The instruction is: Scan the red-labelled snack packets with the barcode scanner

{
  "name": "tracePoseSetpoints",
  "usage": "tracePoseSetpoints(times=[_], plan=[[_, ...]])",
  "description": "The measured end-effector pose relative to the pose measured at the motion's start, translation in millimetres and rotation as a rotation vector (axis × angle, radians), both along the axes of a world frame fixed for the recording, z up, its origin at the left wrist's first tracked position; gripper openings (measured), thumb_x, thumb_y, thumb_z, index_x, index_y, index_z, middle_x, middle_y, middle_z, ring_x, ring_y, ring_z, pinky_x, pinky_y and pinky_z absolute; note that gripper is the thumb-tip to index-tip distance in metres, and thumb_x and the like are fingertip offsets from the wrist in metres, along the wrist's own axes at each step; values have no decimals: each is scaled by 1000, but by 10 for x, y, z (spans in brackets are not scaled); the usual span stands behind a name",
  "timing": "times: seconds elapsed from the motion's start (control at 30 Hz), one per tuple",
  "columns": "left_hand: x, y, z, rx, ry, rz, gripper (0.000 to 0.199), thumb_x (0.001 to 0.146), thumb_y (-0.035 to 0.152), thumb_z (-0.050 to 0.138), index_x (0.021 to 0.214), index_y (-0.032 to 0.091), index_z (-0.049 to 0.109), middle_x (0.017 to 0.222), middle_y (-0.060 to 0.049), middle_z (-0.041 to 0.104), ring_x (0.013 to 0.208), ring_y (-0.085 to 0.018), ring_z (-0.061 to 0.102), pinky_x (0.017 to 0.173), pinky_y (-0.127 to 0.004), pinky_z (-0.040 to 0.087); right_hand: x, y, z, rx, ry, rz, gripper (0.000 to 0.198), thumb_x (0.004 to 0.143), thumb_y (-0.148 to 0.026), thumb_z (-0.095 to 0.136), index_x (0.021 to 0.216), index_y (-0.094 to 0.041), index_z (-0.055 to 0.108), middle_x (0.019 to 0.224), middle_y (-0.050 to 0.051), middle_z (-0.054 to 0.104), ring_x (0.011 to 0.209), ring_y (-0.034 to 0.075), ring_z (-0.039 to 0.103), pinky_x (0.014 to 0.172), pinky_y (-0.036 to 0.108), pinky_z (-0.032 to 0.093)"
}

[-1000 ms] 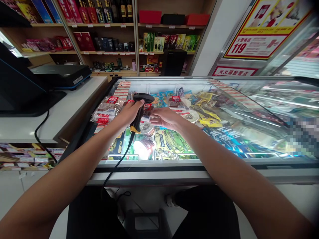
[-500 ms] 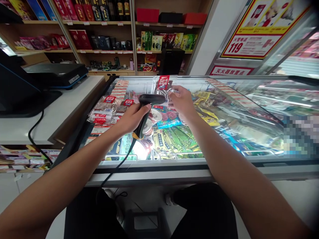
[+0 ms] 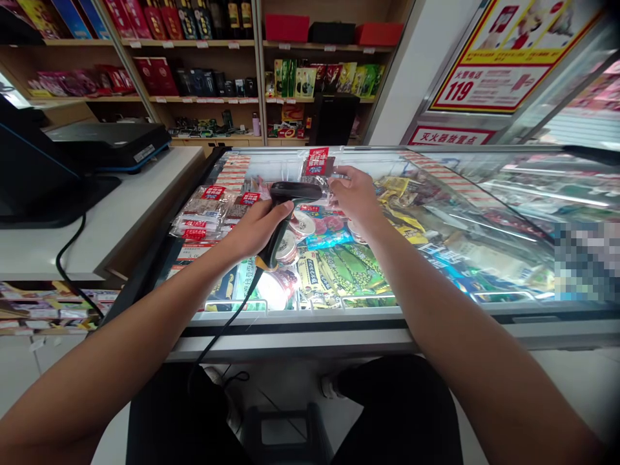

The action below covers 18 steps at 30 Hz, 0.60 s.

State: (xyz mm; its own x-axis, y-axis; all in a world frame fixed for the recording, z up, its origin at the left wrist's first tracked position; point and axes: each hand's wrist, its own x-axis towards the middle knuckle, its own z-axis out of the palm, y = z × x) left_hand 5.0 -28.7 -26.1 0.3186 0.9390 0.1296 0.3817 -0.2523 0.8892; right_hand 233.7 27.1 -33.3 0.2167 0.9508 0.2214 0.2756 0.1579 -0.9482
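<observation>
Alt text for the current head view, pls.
A person's left hand grips a black corded barcode scanner near a clear, red-labelled packet held in the right hand, above a glass-topped chest freezer of colourful packages. Similar packets lie at left; stocked shelves stand behind.

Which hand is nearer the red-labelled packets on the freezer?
Left. The left hand is close beside the packets; the right hand, holding another packet, is farther right.
</observation>
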Motion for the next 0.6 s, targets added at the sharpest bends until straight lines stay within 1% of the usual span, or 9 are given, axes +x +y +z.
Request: tracePoseSetpoints(times=[0.1, 0.2, 0.27, 0.33, 0.4, 0.43, 0.5, 0.53, 0.6], plan=[[-62, 46, 45, 178, 268, 79, 46, 95, 61, 46, 81, 19, 60, 70, -3, 58, 64, -19, 53, 60, -32, 30, 154, 100, -14, 30, -100, -85, 28, 93, -24, 59, 117, -17, 70, 94, 7, 75, 65, 19, 65, 68, 40, 59], [-125, 148, -3, 295, 455, 102, 45, 96, 60, 44, 81, 20, 57, 81, -9, 64, 77, -25, 59, 66, -34, 33, 396, 231, -84, 38, -266, -192, 31, 92, -22, 58, 120, -14, 70, 97, 12, 75, 81, 26, 71, 80, 46, 59], [-152, 218, -70, 263, 537, 92, 48, 96, 63, 40, 85, 20, 59, 86, -12, 66, 83, -29, 61, 68, -35, 35, 523, 286, -135, -9, -425, -255, 40, 90, -18, 58, 129, -11, 66, 102, 14, 74, 93, 31, 72, 90, 51, 57], [-161, 263, -123, 198, 604, 88, 53, 96, 67, 37, 88, 21, 62, 86, -13, 68, 84, -32, 63, 69, -36, 36, 560, 289, -157, -23, -598, -332, 51, 86, -15, 62, 137, -9, 60, 116, 19, 72, 113, 36, 68, 101, 57, 51], [-157, 270, -133, 159, 615, 94, 56, 95, 70, 36, 89, 21, 64, 86, -14, 69, 84, -32, 65, 69, -35, 36, 490, 237, -134, 73, -712, -387, 55, 84, -15, 65, 138, -11, 59, 133, 23, 65, 132, 41, 57, 110, 62, 42], [-151, 260, -120, 138, 593, 98, 56, 94, 71, 37, 89, 21, 65, 86, -13, 69, 82, -31, 65, 67, -35, 36, 424, 196, -110, 141, -713, -377, 52, 84, -16, 65, 135, -13, 61, 136, 22, 63, 135, 41, 54, 112, 63, 40], [-139, 226, -75, 74, 511, 110, 57, 92, 73, 40, 89, 22, 66, 83, -11, 70, 78, -30, 65, 65, -34, 35, 264, 97, -54, 177, -593, -233, 39, 87, -14, 60, 126, -15, 66, 127, 19, 69, 126, 37, 62, 109, 60, 46], [-133, 208, -52, 33, 464, 120, 58, 91, 74, 41, 88, 22, 66, 81, -9, 70, 75, -28, 64, 63, -34, 34, 184, 44, -33, 94, -485, -102, 33, 89, -13, 58, 120, -16, 68, 116, 17, 73, 113, 34, 69, 102, 58, 52], [-123, 183, -27, -33, 375, 145, 60, 89, 77, 43, 88, 22, 68, 79, -8, 69, 74, -27, 63, 62, -34, 34, 45, -58, -19, -191, -260, 185, 19, 92, -16, 59, 105, -18, 72, 102, 15, 77, 92, 31, 75, 89, 54, 61]])
